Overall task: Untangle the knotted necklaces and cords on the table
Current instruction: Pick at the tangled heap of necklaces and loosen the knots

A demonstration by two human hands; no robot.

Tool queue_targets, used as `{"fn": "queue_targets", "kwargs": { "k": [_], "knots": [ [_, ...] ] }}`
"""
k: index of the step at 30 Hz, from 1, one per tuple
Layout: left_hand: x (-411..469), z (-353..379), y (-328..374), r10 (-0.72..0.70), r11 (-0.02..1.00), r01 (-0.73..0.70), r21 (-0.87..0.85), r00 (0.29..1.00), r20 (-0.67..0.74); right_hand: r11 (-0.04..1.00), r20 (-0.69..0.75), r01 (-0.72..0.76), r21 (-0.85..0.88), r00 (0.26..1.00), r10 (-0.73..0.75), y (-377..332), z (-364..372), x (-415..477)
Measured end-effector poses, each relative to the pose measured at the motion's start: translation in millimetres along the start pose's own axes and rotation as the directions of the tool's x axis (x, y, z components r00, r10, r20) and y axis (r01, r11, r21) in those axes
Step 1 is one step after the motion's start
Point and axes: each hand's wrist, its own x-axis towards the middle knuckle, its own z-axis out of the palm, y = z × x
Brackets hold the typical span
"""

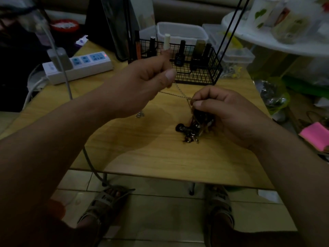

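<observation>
Room: dim light, tiled floor point(160, 207). Person seated, feet in grey sandals point(105, 202) just below the near table edge.
Surface: light wooden table point(160, 157), both forearms reaching over it.
Left hand point(142, 82): raised above the table, thumb and forefinger pinching a thin silver chain point(179, 91). Other fingers curled in.
Chain: runs from the left pinch down and right to the right hand's fingertips. A second strand goes off left from the same spot, behind the left hand.
Right hand point(227, 114): lower, right of table centre. Thumb and forefinger pinch the point where the chain enters the tangle point(192, 129); remaining fingers curled round its upper part.
Tangle: dark cords and beads plus a brownish cord, hanging from the right hand, lower end resting on the table. Single strands cannot be told apart.
Loose end: small silver links point(140, 114) lying on the table just beside the left wrist, apart from the tangle.
Far edge: black wire basket point(199, 75) holding dark bottles point(180, 54), white tub point(181, 32) behind it.
Far left: white power strip point(78, 66), one adapter plugged in, red light on.
Right, off the table: pink notepad point(315, 136).
</observation>
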Motion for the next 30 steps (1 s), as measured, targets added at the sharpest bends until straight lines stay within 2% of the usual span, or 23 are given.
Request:
{"fn": "queue_targets", "kwargs": {
  "k": [6,10,14,21,26,30],
  "knots": [
    [0,4,1,0.025,1.0,-0.025,0.003,0.999,0.036,1.0,0.009,0.017,-0.016,1.0,-0.017,0,0,-3],
    [-1,4,2,0.053,0.999,-0.053,0.001,0.998,0.029,0.994,0.034,0.03,-0.102,0.999,-0.026,-1,0,-5],
    [-3,4,1,0.036,0.999,-0.036,0.018,0.999,0.035,0.998,0.019,0.018,-0.062,1.0,-0.017,-1,2,-7],
    [-5,6,-3,0.001,0.999,-0.007,0.042,0.991,0.131,0.958,-0.102,-0.061,0.282,0.99,0.093,-3,5,-4],
    [-5,8,-7,-0.023,0.998,0.014,0.057,0.986,0.167,0.902,-0.154,-0.09,0.421,0.974,0.169,-3,8,0],
    [-4,10,-12,-0.03,0.995,0.009,0.104,0.979,0.202,0.886,-0.2,-0.083,0.456,0.96,0.194,-4,9,2]
  ]
}}
